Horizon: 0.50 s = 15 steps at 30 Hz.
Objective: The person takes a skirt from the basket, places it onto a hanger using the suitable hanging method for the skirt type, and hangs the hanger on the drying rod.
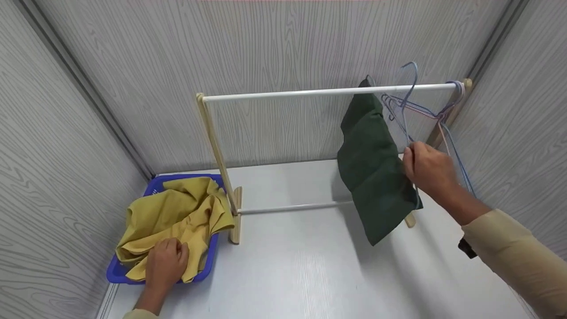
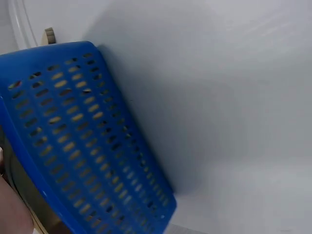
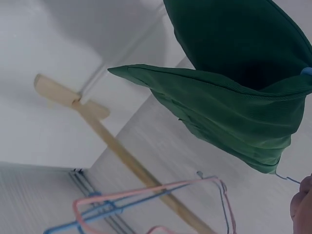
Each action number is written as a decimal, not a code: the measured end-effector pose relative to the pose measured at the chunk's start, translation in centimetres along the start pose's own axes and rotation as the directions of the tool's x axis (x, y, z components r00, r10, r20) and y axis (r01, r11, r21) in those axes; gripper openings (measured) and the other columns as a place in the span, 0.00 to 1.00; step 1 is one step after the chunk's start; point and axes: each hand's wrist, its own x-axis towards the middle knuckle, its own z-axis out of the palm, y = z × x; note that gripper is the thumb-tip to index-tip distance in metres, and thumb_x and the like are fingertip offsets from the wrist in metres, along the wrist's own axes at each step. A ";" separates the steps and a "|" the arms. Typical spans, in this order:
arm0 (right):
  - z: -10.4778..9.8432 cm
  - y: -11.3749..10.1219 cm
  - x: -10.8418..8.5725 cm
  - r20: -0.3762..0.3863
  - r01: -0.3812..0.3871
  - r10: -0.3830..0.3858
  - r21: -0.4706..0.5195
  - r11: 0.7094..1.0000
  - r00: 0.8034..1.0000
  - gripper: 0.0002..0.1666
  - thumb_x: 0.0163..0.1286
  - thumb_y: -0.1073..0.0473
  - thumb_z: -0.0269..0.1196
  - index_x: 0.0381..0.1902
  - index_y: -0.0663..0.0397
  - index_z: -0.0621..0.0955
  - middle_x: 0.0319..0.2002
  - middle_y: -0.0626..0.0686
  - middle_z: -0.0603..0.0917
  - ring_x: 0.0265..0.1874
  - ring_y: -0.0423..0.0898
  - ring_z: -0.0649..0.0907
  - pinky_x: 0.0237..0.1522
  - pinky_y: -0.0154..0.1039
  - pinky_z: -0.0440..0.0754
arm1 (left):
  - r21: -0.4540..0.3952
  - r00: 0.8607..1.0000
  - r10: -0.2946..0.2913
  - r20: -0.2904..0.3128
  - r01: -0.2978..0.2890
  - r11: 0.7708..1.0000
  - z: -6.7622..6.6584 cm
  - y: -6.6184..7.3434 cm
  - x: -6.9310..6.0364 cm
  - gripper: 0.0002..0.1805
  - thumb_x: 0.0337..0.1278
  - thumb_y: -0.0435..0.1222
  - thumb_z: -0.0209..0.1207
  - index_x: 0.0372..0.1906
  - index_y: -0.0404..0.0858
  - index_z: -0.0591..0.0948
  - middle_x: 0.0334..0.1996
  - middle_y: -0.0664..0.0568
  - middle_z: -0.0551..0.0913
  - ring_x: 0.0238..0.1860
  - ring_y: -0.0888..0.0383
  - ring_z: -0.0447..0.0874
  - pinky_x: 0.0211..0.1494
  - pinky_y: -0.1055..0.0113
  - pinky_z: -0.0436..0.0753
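Observation:
My left hand (image 1: 167, 262) lies at the near end of the blue basket with curled fingers gripping a yellow cloth (image 1: 177, 212). The left wrist view shows mostly the slotted wall of the basket (image 2: 87, 131), with part of the hand (image 2: 12, 209) at the left edge. To the right, my right hand (image 1: 429, 168) grips a thin blue hanger (image 1: 405, 124) beside a dark green cloth (image 1: 372, 164). That cloth drapes down at the white rail; whether the held hanger's hook rests on the rail, I cannot tell. Its folds spread open in the right wrist view.
A rack with a white top rail (image 1: 288, 94) and wooden posts (image 1: 215, 150) stands on the white table (image 1: 288, 266). Blue and pink hangers (image 1: 443, 116) hang at the rail's right end. Wood-grain panels (image 1: 274, 44) enclose the back and sides.

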 end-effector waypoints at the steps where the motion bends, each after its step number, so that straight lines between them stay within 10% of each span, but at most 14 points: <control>1: -0.2 0.3 0.1 -0.002 0.000 0.000 -0.009 1.000 1.000 0.15 0.75 0.59 0.53 0.35 0.68 0.77 0.22 0.61 0.76 0.17 0.55 0.75 0.23 0.53 0.80 | 0.010 1.000 -0.009 0.015 0.009 1.000 -0.2 -0.2 -0.2 0.13 0.51 0.31 0.62 0.18 0.36 0.73 0.14 0.48 0.70 0.17 0.50 0.67 0.21 0.54 0.68; 15: -2.3 5.4 0.1 0.078 0.009 -0.002 -0.098 0.995 0.997 0.16 0.76 0.59 0.52 0.30 0.66 0.71 0.16 0.57 0.66 0.13 0.50 0.65 0.17 0.42 0.60 | 0.046 0.997 -0.075 0.014 0.074 0.996 -1.5 -2.4 -2.3 0.15 0.50 0.29 0.62 0.16 0.39 0.70 0.13 0.51 0.66 0.16 0.53 0.63 0.20 0.59 0.62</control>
